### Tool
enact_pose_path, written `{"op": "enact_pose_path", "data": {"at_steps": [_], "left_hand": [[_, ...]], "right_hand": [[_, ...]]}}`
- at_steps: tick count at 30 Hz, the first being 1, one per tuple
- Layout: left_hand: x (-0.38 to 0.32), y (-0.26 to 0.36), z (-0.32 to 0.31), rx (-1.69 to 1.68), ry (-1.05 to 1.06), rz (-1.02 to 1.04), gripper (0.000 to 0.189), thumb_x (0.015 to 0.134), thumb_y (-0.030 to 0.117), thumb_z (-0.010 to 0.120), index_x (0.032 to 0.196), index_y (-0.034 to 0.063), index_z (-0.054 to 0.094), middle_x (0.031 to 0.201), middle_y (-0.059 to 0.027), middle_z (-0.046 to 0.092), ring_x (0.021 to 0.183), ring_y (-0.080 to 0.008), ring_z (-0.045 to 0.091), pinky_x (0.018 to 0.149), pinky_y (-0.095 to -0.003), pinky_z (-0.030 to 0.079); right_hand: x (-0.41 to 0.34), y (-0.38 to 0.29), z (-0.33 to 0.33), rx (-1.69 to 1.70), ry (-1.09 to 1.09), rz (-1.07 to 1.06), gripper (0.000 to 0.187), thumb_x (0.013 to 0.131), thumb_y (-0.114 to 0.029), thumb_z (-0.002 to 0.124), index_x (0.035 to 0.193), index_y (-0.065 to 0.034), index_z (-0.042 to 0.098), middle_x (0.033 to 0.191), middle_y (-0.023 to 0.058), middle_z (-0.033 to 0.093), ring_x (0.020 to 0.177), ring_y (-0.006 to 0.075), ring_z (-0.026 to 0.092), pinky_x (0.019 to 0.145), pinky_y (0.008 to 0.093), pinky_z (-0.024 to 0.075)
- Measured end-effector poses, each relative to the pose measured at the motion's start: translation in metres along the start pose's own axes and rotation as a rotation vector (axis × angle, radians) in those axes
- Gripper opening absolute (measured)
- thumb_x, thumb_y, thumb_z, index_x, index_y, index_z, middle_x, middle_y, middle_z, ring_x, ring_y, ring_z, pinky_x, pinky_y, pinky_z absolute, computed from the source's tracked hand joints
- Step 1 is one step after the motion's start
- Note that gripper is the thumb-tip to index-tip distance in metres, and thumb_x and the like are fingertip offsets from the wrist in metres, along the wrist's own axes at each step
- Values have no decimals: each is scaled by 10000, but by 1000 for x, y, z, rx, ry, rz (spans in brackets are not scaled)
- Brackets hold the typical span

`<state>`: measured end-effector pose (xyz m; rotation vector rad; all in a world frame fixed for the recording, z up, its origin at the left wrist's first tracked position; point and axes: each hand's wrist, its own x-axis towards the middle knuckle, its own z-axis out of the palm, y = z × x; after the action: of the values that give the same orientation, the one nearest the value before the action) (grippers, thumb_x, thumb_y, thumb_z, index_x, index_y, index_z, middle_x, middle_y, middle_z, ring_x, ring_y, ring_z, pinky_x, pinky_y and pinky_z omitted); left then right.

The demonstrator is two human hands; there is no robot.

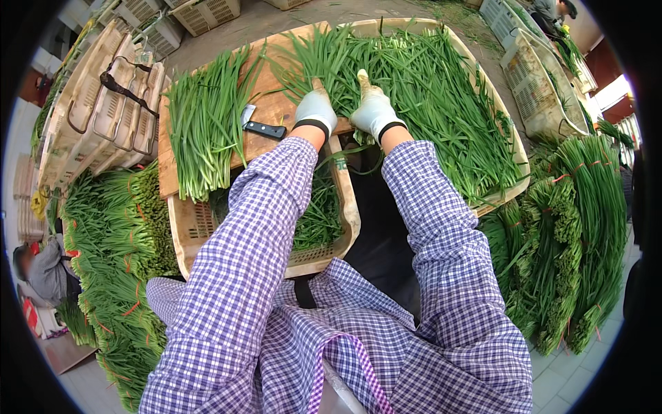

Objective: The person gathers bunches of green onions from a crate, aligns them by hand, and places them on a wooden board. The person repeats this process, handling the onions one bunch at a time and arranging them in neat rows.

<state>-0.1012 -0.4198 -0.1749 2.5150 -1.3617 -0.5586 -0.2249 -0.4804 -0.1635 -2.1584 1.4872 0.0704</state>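
Observation:
Both my hands wear pale gloves with dark wrist bands. My left hand [316, 108] is at the right edge of a wooden board [279, 62], against a bunch of garlic chives [323, 57]; its grip is hidden by the glove's back. My right hand [375, 108] has its thumb raised and its fingers curled at the near left corner of a crate full of loose chives [439, 98]. Leaf ends show below it, but I cannot tell how firmly they are held. A black-handled knife [265, 129] lies on the board, beside a pile of chives [207, 119] with pale stems towards me.
Under the board stands a plastic crate [349, 207] with loose greens. Banded chive bundles are heaped at left [114, 233] and right [589, 207]. Stacked crates [103, 103] stand at left, another crate [538, 88] at right. People sit at far left [49, 271] and upper right [548, 13].

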Motion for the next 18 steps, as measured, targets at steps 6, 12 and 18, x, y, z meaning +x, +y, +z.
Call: {"op": "enact_pose_path", "data": {"at_steps": [6, 12, 18], "left_hand": [[4, -5, -8, -14, 25, -64, 868, 810, 143, 626, 1507, -43, 144, 1239, -299, 586, 1141, -381, 601, 951, -408, 494], [-33, -34, -111, 146, -108, 68, 491, 720, 158, 708, 1129, -96, 609, 998, -264, 680, 937, -316, 682, 806, -369, 533], [-126, -132, -163, -743, -394, 60, 162, 819, 87, 703, 938, -10, 648, 791, -58, 658, 618, -110, 588, 549, -243, 467]], "right_hand": [[-13, -16, 0, -144, 55, 22, 1034, 792, -332, 746, 1567, -248, 66, 1450, 126, 403, 1290, 310, 472, 990, 454, 479], [-3, -11, 7, -46, 52, 22, 989, 844, -259, 701, 1566, -220, 26, 1476, 181, 385, 1328, 339, 445, 1056, 430, 433], [8, 12, 14, -40, 108, 27, 959, 843, -231, 688, 1566, -207, 59, 1431, 204, 445, 1274, 346, 508, 1046, 428, 445]]}}
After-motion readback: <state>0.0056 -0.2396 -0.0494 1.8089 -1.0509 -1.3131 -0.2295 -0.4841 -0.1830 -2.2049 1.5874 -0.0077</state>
